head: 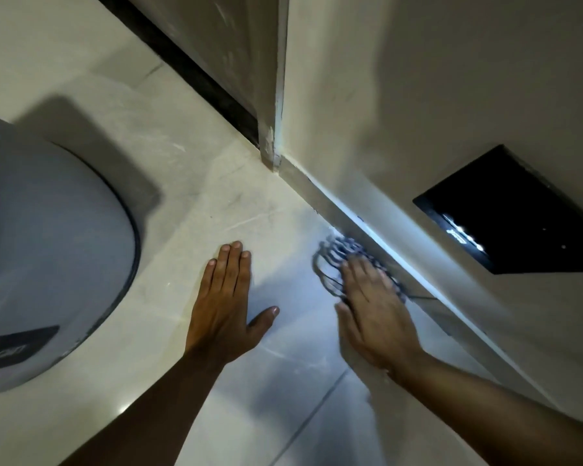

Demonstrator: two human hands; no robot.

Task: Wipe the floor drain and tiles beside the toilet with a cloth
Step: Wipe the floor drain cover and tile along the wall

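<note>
My right hand [374,311] lies flat, fingers together, pressing a white cloth with a blue line pattern [332,260] onto the pale floor tiles [189,183], right against the skirting [320,200] of the right-hand wall. Hand and cloth are motion-blurred. Only the cloth's far edge shows past my fingertips. My left hand [224,307] rests flat on the tile to the left, fingers together, thumb out, holding nothing. The white toilet [48,247] fills the left side. No floor drain is visible.
A door frame post [275,95] meets the floor at the far corner, with a dark gap under the door [189,68] beside it. A black rectangular panel [512,213] is set in the right wall. A grout line [317,408] runs between my forearms.
</note>
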